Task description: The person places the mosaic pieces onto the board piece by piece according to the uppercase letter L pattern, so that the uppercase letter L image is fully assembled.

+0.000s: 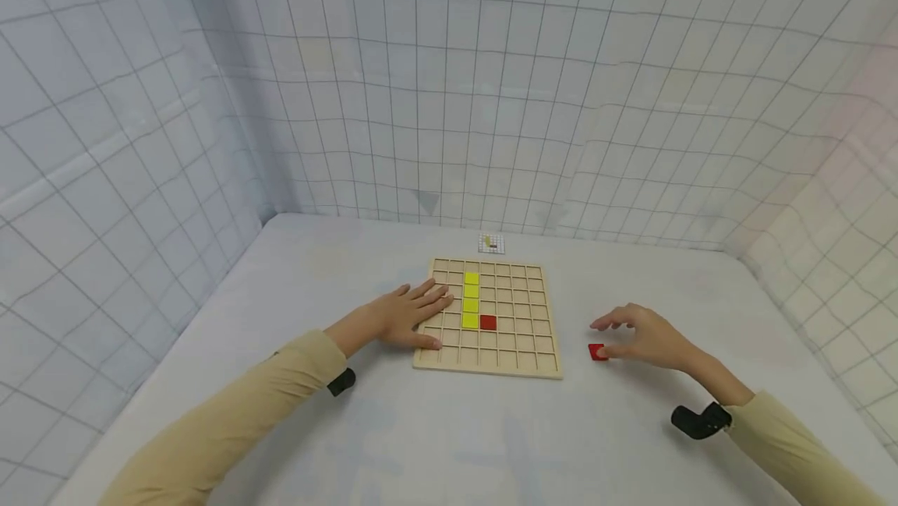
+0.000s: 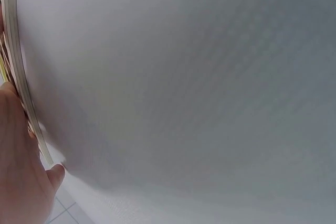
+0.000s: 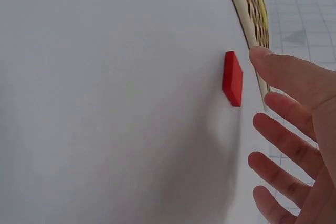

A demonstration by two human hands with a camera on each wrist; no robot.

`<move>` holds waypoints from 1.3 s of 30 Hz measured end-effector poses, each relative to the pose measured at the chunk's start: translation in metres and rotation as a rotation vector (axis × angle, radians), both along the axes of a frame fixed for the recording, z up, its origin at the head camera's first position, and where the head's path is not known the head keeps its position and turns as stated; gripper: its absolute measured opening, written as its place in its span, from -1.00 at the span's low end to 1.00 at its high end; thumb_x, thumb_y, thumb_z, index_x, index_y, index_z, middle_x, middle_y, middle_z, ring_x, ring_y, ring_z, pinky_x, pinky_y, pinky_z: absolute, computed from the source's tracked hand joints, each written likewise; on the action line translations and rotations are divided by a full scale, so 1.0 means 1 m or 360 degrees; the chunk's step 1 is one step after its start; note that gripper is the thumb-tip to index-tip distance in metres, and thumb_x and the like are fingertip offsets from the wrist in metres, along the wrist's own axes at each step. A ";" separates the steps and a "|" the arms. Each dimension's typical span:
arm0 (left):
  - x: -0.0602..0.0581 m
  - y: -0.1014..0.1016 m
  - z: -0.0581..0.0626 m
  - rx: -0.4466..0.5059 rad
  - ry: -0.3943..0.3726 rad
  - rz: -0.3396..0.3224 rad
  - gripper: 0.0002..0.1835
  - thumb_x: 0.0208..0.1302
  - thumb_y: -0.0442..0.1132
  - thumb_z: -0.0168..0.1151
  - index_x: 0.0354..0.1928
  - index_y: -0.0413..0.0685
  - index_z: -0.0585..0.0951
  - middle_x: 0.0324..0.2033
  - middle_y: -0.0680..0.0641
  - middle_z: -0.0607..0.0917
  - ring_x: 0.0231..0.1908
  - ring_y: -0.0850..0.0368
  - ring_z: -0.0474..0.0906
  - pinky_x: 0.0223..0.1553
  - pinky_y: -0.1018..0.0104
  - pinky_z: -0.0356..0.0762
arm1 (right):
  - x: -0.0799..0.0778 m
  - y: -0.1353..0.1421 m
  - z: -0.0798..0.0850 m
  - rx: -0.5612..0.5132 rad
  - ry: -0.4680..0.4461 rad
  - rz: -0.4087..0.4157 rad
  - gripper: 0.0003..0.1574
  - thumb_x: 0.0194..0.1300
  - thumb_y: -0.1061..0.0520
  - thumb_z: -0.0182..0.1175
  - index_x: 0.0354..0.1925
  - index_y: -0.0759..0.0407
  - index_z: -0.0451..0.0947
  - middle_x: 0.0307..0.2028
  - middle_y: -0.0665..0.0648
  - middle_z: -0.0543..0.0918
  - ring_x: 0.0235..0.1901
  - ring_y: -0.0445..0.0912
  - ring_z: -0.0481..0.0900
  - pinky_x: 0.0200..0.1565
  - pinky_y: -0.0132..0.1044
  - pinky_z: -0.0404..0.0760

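On the table lies a wooden grid board (image 1: pixel 519 346) with a column of yellow tiles (image 1: pixel 471 291) and one red tile (image 1: pixel 488 323) beside the lowest of them. My left hand (image 1: pixel 410 314) rests spread on the board's left edge, its thumb toward the near corner. To the right of the board, a second red tile (image 3: pixel 232 80) lies flat on the table. Over that tile hovers my right hand (image 1: pixel 648 337), the thumb close to it in the head view. In the right wrist view, the thumb and fingers (image 3: pixel 286 135) are spread apart and nothing is between them.
A small printed card (image 1: pixel 491 243) with a coloured grid pattern lies just behind the board. White cloth walls (image 1: pixel 421 85) with dark grid lines enclose the white table (image 1: pixel 449 428) at the back and both sides. Each wrist wears a black camera (image 1: pixel 700 420).
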State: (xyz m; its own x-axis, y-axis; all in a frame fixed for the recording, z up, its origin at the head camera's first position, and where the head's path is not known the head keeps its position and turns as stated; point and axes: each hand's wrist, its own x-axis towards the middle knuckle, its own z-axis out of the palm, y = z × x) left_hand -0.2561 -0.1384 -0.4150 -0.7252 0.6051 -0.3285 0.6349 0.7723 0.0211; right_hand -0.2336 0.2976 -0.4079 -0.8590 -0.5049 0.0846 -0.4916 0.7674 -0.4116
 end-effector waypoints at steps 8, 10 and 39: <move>0.001 0.000 0.005 0.0033 -0.0034 0.0016 -0.05 0.29 0.46 -0.20 0.54 0.16 -0.19 0.54 0.01 -0.23 0.53 -0.02 -0.40 0.46 -0.17 -0.17 | 0.011 0.014 -0.010 0.0064 0.0042 -0.0070 -0.50 -0.05 -0.29 0.45 -0.13 -0.17 0.69 -0.21 -0.22 0.65 -0.23 -0.29 0.48 -0.20 -0.35 0.53; 0.002 0.000 0.007 0.0039 -0.0032 0.0017 -0.05 0.29 0.45 -0.19 0.54 0.16 -0.18 0.54 0.01 -0.22 0.53 -0.03 -0.39 0.45 -0.18 -0.16 | 0.011 0.015 -0.013 0.0045 0.0085 -0.0041 -0.57 -0.03 -0.24 0.46 -0.16 -0.17 0.70 -0.22 -0.22 0.66 -0.24 -0.29 0.47 -0.23 -0.36 0.52; 0.001 0.000 0.008 0.0066 -0.0013 -0.0012 -0.04 0.29 0.45 -0.16 0.54 0.11 -0.13 0.54 -0.02 -0.16 0.53 -0.06 -0.33 0.43 -0.22 -0.09 | 0.014 -0.004 -0.016 0.0079 0.0191 -0.0144 -0.75 -0.05 -0.03 0.50 -0.32 -0.05 0.74 -0.38 -0.24 0.66 -0.36 -0.29 0.46 -0.32 -0.41 0.51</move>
State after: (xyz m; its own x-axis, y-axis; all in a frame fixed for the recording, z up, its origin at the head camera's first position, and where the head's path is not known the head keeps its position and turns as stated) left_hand -0.2547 -0.1381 -0.4074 -0.7178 0.6239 -0.3091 0.6405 0.7657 0.0582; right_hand -0.2196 0.2939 -0.4243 -0.8863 -0.4323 0.1661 -0.4631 0.8287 -0.3143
